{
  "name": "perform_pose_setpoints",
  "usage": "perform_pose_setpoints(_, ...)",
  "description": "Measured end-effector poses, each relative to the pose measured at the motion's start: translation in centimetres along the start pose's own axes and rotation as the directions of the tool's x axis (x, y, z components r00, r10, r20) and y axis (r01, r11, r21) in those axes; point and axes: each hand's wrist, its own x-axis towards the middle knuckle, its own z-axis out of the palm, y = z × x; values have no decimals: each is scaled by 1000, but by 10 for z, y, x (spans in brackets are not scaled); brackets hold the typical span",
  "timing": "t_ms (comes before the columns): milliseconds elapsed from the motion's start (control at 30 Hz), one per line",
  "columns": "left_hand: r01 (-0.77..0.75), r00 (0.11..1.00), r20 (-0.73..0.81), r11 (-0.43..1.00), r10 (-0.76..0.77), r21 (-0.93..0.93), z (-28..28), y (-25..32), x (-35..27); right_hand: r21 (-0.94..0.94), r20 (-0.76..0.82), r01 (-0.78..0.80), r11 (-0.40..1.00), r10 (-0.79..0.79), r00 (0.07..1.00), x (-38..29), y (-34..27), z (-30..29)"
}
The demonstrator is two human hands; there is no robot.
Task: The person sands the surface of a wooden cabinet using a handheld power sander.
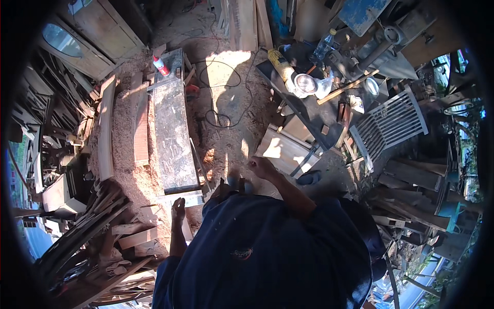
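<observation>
My left hand (178,209) is beside the near end of a long, worn wooden workbench (173,135). Its fingers look drawn together, and I cannot tell whether it touches the pale wood piece (189,198) at that end. In front of my body, to the right, my right hand (263,167) hangs over the floor with its fingers curled. Nothing shows in it, though the inside of the palm is hidden. A red and white squeeze bottle (161,67) stands toward the far end of the bench. A thin wooden strip (163,84) lies across the bench near it.
Loose boards (106,131) lie on wood shavings to the left. A black cord (227,123) loops over the floor ahead. At right are a cluttered dark table (299,112), a wooden panel (278,146) and a slatted chair (389,121). Scrap wood (85,231) is piled at lower left.
</observation>
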Motion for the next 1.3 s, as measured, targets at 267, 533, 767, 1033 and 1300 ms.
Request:
perform_pose_setpoints(267, -225, 901, 402, 968, 162, 113, 75, 146, 181, 150, -753, 92, 984, 53, 656, 48, 4, -115)
perform_pose_setpoints(533, -784, 448, 455, 583, 770, -215, 165, 493, 254, 461, -862, 518, 721, 224, 455, 118, 1, -206)
perform_pose_setpoints(767, -886, 200, 629, 413, 751, -211, 191, 580, 242, -208, -848, -440, 873, 63, 526, 158, 18, -221)
perform_pose_setpoints(1033, -927, 221, 498, 339, 838, -159, 226, 544, 219, -484, -625, -7, 875, -340, 703, 103, 9, -260)
perform_pose_setpoints(1300, -853, 492, 72, 497, 868, -161, 206, 474, 180, -629, -275, 289, 721, -554, 785, 129, -58, -300)
